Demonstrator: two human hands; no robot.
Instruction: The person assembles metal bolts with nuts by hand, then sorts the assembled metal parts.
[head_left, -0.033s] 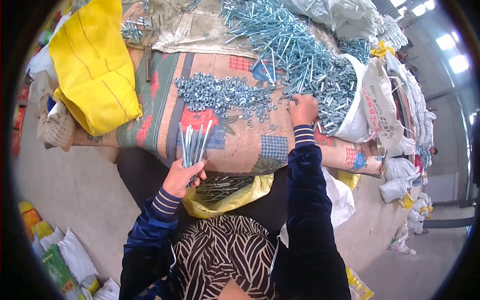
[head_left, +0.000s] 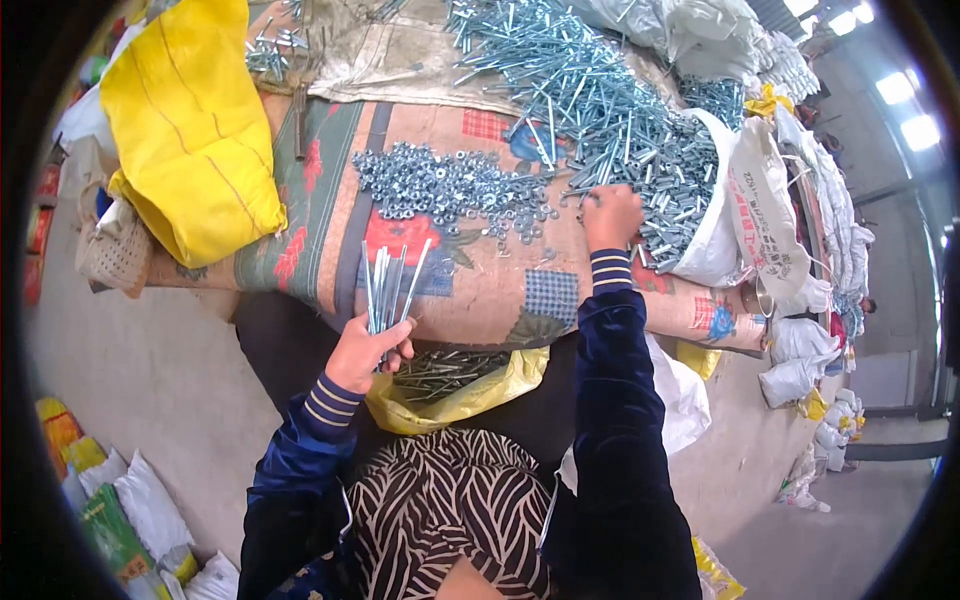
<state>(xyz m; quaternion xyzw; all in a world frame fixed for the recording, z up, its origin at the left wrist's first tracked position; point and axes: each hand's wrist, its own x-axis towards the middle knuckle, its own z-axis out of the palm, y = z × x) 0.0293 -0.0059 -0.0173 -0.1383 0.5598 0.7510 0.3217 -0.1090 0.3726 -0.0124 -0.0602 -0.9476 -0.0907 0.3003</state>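
Note:
My left hand (head_left: pixel 368 352) is closed round a bundle of thin metal rods (head_left: pixel 385 288), which stand up and fan out above my fingers. It is held just off the front edge of the padded cloth surface. On that cloth, my right hand (head_left: pixel 612 216) has its fingers pinched together at the left edge of a heap of short metal tubes (head_left: pixel 668 228). What lies between those fingertips is too small to make out. Left of this hand, a spread of metal nuts (head_left: pixel 440 190) covers the middle of the cloth. Behind it is a large pile of long metal rods (head_left: pixel 560 75).
A yellow woven sack (head_left: pixel 190 130) lies at the left of the patterned padded cloth (head_left: pixel 480 300). The short tubes spill from a white sack (head_left: pixel 715 215) at right. Below the front edge, an open yellow bag (head_left: pixel 470 408) holds dark thin rods. Filled sacks (head_left: pixel 150 510) lie on the floor.

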